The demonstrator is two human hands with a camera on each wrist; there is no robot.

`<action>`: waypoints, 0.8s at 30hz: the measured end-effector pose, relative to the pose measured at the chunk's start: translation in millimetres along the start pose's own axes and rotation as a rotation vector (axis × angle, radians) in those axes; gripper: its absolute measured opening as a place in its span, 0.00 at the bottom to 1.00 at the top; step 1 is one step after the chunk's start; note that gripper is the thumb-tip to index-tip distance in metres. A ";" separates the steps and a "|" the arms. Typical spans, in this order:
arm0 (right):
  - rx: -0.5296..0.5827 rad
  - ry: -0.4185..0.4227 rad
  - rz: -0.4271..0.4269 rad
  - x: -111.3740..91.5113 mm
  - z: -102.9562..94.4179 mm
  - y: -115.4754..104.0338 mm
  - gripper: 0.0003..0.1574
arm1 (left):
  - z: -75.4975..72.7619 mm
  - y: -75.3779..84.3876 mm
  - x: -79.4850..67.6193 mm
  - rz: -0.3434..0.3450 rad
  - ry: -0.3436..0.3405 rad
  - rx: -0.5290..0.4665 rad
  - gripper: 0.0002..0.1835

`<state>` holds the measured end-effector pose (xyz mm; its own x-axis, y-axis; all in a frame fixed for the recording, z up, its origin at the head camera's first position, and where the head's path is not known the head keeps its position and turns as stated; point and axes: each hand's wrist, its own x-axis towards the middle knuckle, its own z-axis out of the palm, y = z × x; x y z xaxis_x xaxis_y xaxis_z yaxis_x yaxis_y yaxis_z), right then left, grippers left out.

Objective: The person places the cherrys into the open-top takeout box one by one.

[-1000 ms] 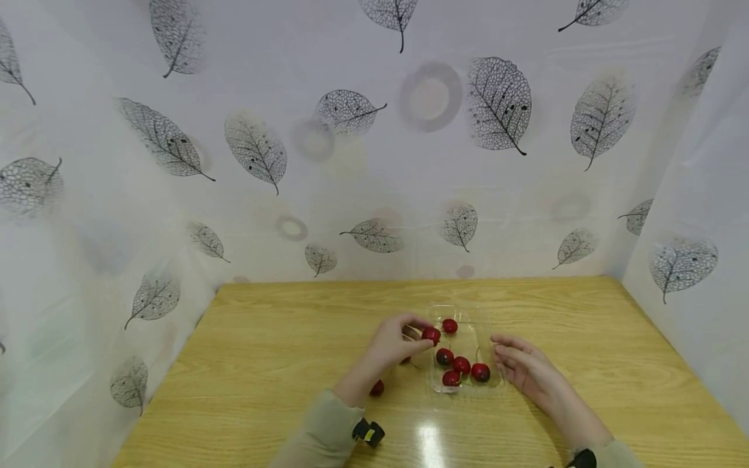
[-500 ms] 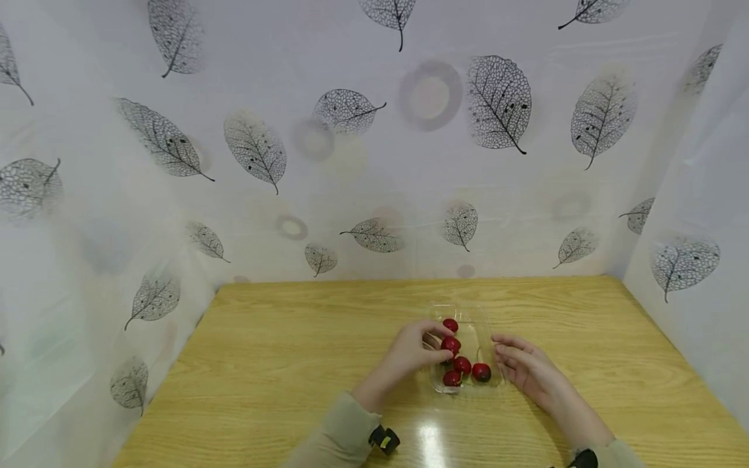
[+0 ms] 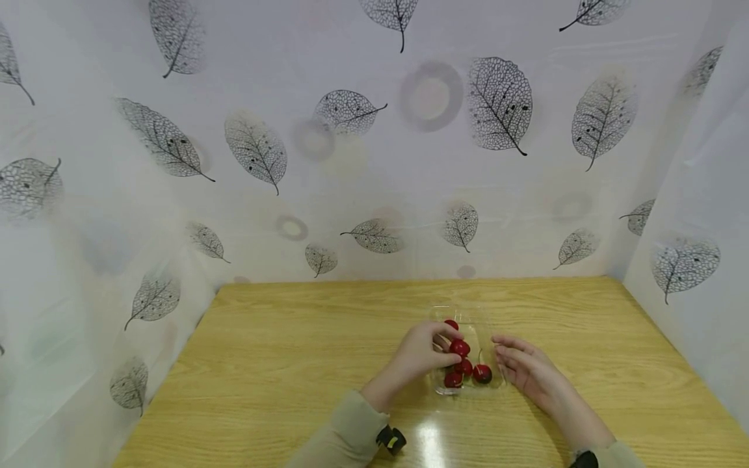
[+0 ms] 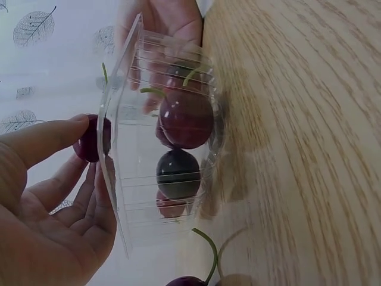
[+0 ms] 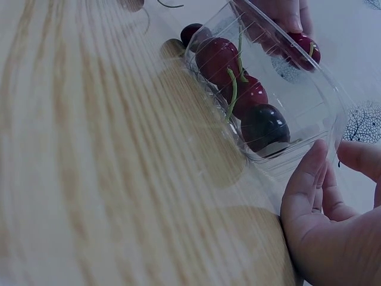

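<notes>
My left hand (image 3: 417, 357) pinches a dark red cherry (image 3: 460, 348) between thumb and fingers over the clear plastic box (image 3: 474, 337). In the left wrist view that cherry (image 4: 89, 140) shows at the box's rim (image 4: 104, 119). Several cherries lie in the box, among them one with a stem (image 3: 482, 374) at the front right and one (image 3: 450, 324) at the back, partly covered by my left fingers. Along the box's right side is my right hand (image 3: 532, 374), fingers loosely extended and holding nothing; its fingertips (image 5: 318, 152) are right at the plastic wall.
A loose cherry (image 4: 187, 281) with a green stem lies on the wooden table (image 4: 309, 179) outside the box; my left arm hides that spot in the head view. A leaf-print sheet (image 3: 374, 162) stands behind the table and along its sides.
My left hand has carried the pinched cherry rightward, from the box's left edge to over its inside. My right hand has stayed beside the box.
</notes>
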<state>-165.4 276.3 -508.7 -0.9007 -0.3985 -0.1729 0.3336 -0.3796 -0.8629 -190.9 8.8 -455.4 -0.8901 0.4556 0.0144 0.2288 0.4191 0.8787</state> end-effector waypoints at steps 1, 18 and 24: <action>-0.001 -0.001 -0.001 0.0 0.0 0.2 0.22 | 0.7 -0.4 0.3 -0.001 -0.001 0.003 0.16; 0.012 -0.006 0.001 0.2 0.4 0.5 0.22 | 9.4 2.3 -2.7 0.008 0.014 0.137 0.16; 0.026 -0.015 0.002 -0.5 0.4 0.3 0.22 | 10.0 2.6 -1.8 0.008 0.006 0.188 0.15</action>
<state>-164.7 276.1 -508.7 -0.8957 -0.4118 -0.1677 0.3430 -0.3999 -0.8500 -184.8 16.9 -457.9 -0.8903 0.4547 0.0242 0.3048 0.5556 0.7735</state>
